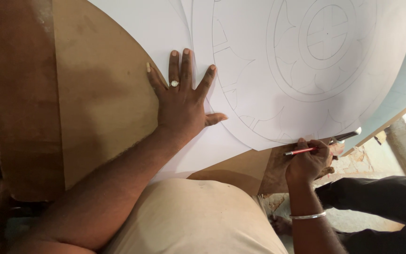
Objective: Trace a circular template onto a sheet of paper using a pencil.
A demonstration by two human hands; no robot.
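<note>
Paper (pixel 259 70) pinned by splayed left hand (pixel 184 101); right hand (pixel 308 162) — seemingly — grips pencil (pixel 300 151).

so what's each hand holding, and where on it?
Right hand grips a red pencil near its right end. Left hand holds nothing; it presses flat on the white sheet.

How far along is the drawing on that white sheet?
Done: the round pattern is pencilled across the sheet. In hand: left hand pressed flat on the sheet, right hand holding a red pencil at its near edge. What is left cannot be told.
</note>
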